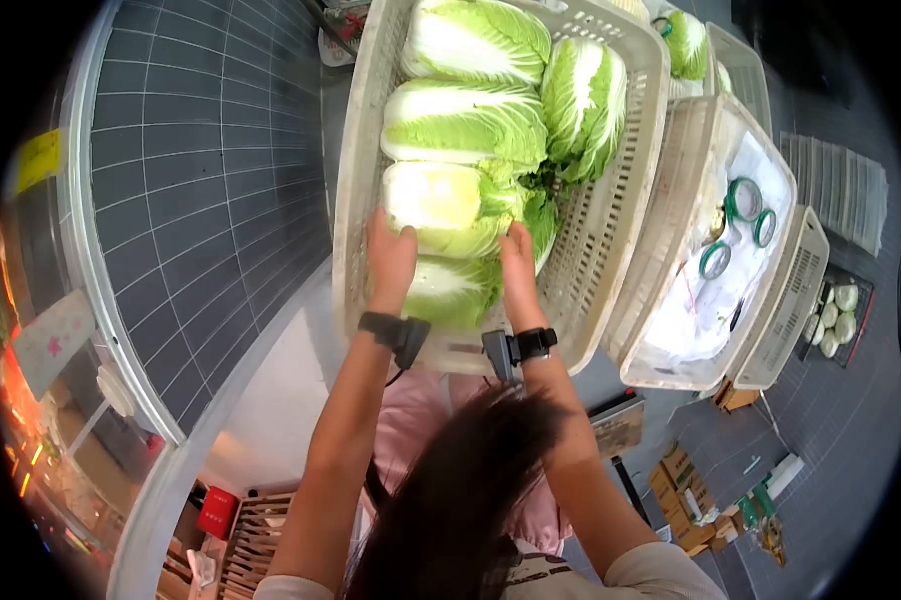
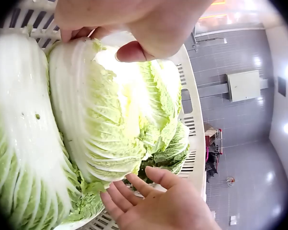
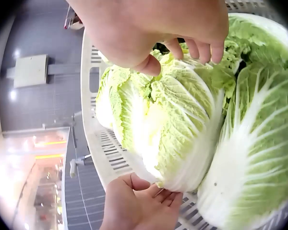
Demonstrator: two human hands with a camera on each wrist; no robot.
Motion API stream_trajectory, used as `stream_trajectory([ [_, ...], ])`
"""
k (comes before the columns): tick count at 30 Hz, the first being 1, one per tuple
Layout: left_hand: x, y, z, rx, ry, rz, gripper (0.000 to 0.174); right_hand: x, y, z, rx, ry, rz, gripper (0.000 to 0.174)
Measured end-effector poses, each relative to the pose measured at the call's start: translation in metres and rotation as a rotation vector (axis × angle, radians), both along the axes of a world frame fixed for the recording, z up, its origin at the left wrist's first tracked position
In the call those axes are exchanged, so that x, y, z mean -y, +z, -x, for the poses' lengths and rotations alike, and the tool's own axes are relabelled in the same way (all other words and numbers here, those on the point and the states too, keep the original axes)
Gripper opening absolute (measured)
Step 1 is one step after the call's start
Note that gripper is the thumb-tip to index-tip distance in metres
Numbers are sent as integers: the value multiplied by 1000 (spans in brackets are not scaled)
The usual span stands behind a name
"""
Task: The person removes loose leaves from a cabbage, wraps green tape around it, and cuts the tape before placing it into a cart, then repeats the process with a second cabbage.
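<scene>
In the head view a napa cabbage [image 1: 432, 198] lies on its side in a white slotted plastic crate [image 1: 600, 300], between my two hands. My left hand [image 1: 392, 262] holds its white root end, thumb on top and fingers bent around the end, as the left wrist view shows. At the leafy end is my right hand [image 1: 518, 265], its fingers nearly straight and their tips right at the leaves [image 2: 120, 163]. A second napa cabbage [image 1: 450, 292] lies nearer my body, and another [image 1: 460, 120] lies just beyond.
Farther in the crate are more cabbages [image 1: 580, 105]. To the right, a second crate [image 1: 620, 330] holds white sheeting [image 1: 695, 300] and green tape rolls [image 1: 743, 200]. A tiled surface [image 1: 210, 170] runs along the left. Cardboard boxes [image 1: 675, 490] stand on the floor at lower right.
</scene>
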State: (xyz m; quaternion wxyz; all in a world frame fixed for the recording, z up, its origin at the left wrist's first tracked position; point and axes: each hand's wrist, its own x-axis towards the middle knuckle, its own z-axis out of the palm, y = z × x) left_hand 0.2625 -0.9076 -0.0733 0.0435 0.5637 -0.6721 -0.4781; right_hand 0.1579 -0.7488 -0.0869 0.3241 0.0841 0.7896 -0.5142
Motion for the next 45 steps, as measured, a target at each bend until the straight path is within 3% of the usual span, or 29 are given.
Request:
stream_trajectory([
  [2, -3, 1, -1, -14, 13, 1, 58, -1, 6, 0, -212, 113, -231, 54],
  [3, -5, 3, -4, -12, 16, -2, 58, 10, 23, -1, -448, 166, -264, 49],
  [6, -19, -23, -6, -69, 164, 24, 63, 60, 54, 6, -731, 608, -58, 42],
  [9, -26, -53, -15, -246, 347, -89, 64, 117, 38, -3, -905, 1037, 128, 33],
  [13, -13, -60, -42, -182, 136, -88, 61, 153, 14, -1, -1110, 1441, 9, 27],
  [15, -8, -39, -36, -81, 58, -9, 55, 160, 7, -1, -1235, 1605, -106, 28],
  [18, -10, -21, -16, -209, 165, -23, 54, 162, 10, 8, -1262, 1740, -97, 26],
  [21, -28, -33, -1, -75, 279, 137, 59, 154, 15, 27, -1244, 1699, 175, 19],
  [24, -52, -12, 1, -62, 124, 240, 66, 132, 22, 39, -1163, 1657, 141, 18],
  [30, -82, 27, 25, -47, 5, 370, 78, 102, 47, 67, -1139, 1534, 248, 22],
  [33, -108, 69, 46, 5, -92, 368, 82, 74, 69, 85, -1138, 1539, 176, 27],
  [37, -127, 101, 52, -95, -313, 338, 78, 27, 86, 123, -1100, 1536, 134, 37],
  [40, -122, 101, 38, -285, -334, 215, 72, 6, 98, 135, -995, 1446, 92, 37],
  [43, -103, 86, 24, -241, -113, 161, 61, -5, 100, 135, -905, 1277, 82, 33],
  [45, -80, 52, 16, -333, 39, -20, 50, -5, 99, 128, -873, 1183, 66, 30],
])
